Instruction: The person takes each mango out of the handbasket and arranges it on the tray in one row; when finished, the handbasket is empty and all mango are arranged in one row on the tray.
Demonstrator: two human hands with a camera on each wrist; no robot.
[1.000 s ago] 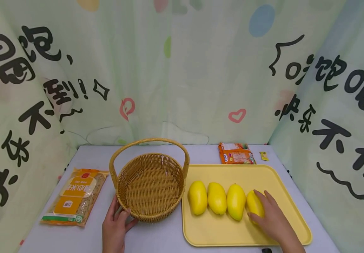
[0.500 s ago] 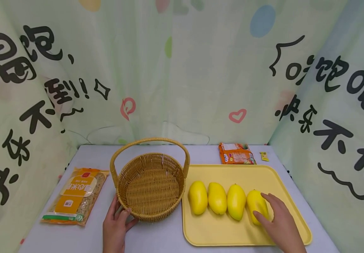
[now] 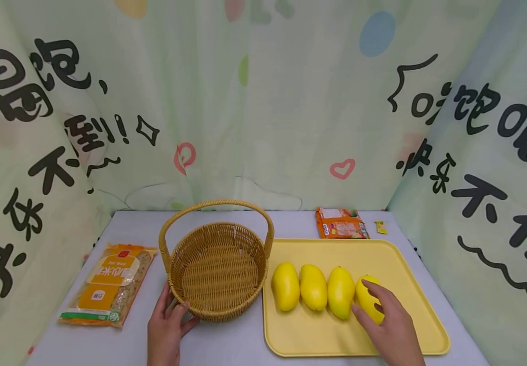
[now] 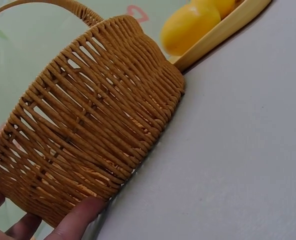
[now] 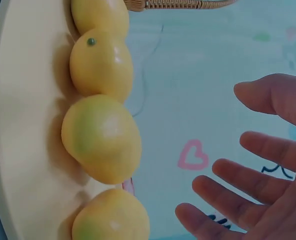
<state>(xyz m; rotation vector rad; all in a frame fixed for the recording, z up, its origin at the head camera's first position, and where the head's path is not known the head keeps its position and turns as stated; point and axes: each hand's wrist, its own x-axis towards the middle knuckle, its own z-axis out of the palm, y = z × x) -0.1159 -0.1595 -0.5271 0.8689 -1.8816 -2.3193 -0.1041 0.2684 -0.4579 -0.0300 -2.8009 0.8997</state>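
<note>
A round wicker basket (image 3: 219, 269) with a tall handle stands tilted toward me at the table's middle. My left hand (image 3: 167, 325) holds its front-left side. In the left wrist view the thumb (image 4: 83, 217) presses low on the woven wall. Several yellow mangoes (image 3: 313, 287) lie in a row on a yellow tray (image 3: 318, 340). My right hand (image 3: 389, 323) hovers at the rightmost mango (image 3: 366, 301), covering part of it. The right wrist view shows its fingers spread and straight, apart from the mangoes (image 5: 102, 137), holding nothing.
A plastic bag of grain (image 3: 110, 284) with an orange label lies left of the basket. Behind the tray are an orange snack packet (image 3: 343, 223) and a tiny yellow packet (image 3: 380, 227). Printed curtains (image 3: 263, 127) enclose the table's back and sides.
My right hand first had its fingers around the rightmost mango, then drew off to its right, and now sits lower and further left. Left hand, basket and mangoes stay put.
</note>
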